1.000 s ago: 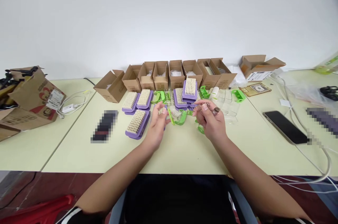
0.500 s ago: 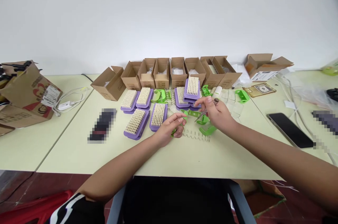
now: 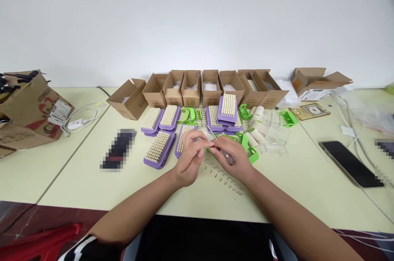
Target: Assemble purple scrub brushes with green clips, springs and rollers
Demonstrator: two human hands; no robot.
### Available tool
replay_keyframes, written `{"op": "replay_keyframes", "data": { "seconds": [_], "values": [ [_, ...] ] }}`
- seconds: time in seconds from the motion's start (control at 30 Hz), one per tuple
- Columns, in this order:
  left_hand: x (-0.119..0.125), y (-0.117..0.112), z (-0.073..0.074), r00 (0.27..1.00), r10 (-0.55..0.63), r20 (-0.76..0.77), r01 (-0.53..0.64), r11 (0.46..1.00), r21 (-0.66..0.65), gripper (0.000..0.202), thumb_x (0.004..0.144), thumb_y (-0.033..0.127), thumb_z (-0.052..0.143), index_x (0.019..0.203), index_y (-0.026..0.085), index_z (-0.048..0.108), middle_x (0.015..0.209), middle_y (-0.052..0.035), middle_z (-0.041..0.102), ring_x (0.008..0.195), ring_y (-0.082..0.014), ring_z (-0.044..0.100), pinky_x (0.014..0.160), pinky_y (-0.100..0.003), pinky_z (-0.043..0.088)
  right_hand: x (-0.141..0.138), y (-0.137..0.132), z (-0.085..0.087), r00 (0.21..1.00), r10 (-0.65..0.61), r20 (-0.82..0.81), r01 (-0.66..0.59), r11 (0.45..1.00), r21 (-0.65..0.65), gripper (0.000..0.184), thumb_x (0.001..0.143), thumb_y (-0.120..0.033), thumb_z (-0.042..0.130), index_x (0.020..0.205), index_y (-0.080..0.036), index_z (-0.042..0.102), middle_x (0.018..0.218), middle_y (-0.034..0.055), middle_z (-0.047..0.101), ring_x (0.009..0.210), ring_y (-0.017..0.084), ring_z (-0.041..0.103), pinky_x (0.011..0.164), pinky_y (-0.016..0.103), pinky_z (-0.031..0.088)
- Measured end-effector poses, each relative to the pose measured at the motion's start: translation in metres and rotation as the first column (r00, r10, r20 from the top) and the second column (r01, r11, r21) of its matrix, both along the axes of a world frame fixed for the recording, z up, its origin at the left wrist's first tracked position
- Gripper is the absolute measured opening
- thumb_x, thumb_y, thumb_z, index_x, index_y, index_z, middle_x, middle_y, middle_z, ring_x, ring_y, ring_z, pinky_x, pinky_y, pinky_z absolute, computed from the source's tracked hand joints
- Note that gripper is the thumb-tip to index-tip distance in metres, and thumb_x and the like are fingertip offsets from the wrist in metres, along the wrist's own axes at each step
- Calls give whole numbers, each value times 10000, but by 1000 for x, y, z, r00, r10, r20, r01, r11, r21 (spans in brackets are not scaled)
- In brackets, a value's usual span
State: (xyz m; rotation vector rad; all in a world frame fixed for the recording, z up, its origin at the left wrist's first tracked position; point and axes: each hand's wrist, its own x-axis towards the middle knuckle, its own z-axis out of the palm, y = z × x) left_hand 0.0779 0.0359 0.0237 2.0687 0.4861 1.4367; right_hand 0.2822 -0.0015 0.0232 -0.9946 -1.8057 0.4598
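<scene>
My left hand [image 3: 187, 160] and my right hand [image 3: 238, 160] meet just in front of the purple brushes [image 3: 158, 148]. The right hand's fingers are closed on a thin metal tool [image 3: 219, 146] that points up and to the left. Fingers of the left hand pinch together at the tool's tip, on something too small to make out. A row of small metal springs [image 3: 223, 175] lies on the table right below both hands. Green plastic handles [image 3: 250, 150] lie just beyond the right hand.
A row of open cardboard boxes [image 3: 211, 88] lines the back. White rollers [image 3: 257, 115] and clear plastic covers [image 3: 275, 136] lie right of the brushes. A black phone [image 3: 351, 163] is at the right, a big carton [image 3: 33, 107] with a white charger [image 3: 75, 123] at the left.
My right hand has drawn back from the green parts toward me and met the left hand over the springs. The left hand has lifted and pinched at the tool's tip.
</scene>
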Motion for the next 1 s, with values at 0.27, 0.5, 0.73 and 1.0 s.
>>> {"op": "replay_keyframes", "data": {
  "seconds": [0.27,0.5,0.73,1.0],
  "values": [
    [-3,6,-13,998,54,-45,-51,996,72,435,1168,354,355,1567,387,524,1498,-120,531,1417,-317,494,1220,-599,399,-10,-3,0,964,246,-98,-258,957,-136,148,1104,-304,630,1108,-280,776,967,64,741,867,237,700,804,386,572],
    [5,0,-14,993,34,-113,-44,996,-83,481,1176,434,398,1615,331,567,1400,-135,555,1332,-302,523,1172,-526,449,-6,-2,0,994,20,-105,-25,999,-47,175,1107,-338,616,1015,-278,753,875,58,718,807,241,659,748,399,539],
    [9,-7,-6,998,-29,-50,21,989,-148,360,1155,335,504,1414,307,753,1338,-115,715,1289,-292,618,1155,-507,458,22,-2,22,997,36,73,-33,998,-46,164,1094,-292,651,1070,-300,813,965,47,814,863,243,738,786,402,563],
    [26,-13,-18,942,-186,281,337,546,-767,487,1078,607,622,1215,169,785,893,-66,681,812,-211,645,777,-372,549,32,-13,26,956,-243,-165,221,965,-144,227,1073,-422,695,913,-288,785,798,33,755,694,226,688,644,381,553]
  ]
}}
